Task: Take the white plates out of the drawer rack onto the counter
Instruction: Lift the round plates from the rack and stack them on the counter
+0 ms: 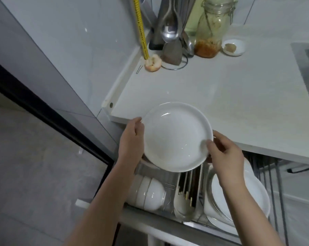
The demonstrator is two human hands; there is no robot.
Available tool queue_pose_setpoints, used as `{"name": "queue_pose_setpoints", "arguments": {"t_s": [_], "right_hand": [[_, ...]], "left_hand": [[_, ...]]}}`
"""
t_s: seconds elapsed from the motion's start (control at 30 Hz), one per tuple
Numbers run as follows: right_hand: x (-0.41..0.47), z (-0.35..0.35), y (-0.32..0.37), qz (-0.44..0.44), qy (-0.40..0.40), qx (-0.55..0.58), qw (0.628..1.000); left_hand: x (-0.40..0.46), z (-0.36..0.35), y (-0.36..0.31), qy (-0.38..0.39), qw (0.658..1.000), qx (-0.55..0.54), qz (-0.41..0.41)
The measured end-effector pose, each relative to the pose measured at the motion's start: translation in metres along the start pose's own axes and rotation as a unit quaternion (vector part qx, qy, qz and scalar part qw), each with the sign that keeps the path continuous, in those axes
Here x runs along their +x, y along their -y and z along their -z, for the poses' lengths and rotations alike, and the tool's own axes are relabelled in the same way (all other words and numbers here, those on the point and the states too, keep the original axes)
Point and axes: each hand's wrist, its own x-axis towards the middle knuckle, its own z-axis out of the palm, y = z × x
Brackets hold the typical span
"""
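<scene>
A white plate [176, 135] hangs face up over the counter's front edge, above the open drawer rack [169, 185]. My left hand [132, 139] grips its left rim and my right hand [224, 155] grips its right rim. Below my right arm, several more white plates [256, 196] stand on edge in the rack's right side. The white counter [212, 89] lies beyond the held plate.
White bowls [152, 192] lie stacked in the rack's left side, and a chopstick holder [185, 197] stands in the middle. At the counter's back are a utensil stand [169, 32], a glass jar [210, 32], a small dish [233, 47] and a bitten apple [152, 63]. A sink edge [308, 57] is at right.
</scene>
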Motion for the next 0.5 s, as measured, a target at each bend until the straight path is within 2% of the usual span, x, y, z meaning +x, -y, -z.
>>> {"name": "queue_pose_setpoints", "arguments": {"t_s": [0.23, 0.5], "right_hand": [[0.059, -0.063, 0.031, 0.023, 0.012, -0.023, 0.999], [0.112, -0.116, 0.040, 0.041, 0.026, -0.072, 0.996]], "left_hand": [[0.083, 0.019, -0.013, -0.027, 0.999, 0.003, 0.028], [0.143, 0.024, -0.009, -0.047, 0.996, 0.070, 0.042]]}}
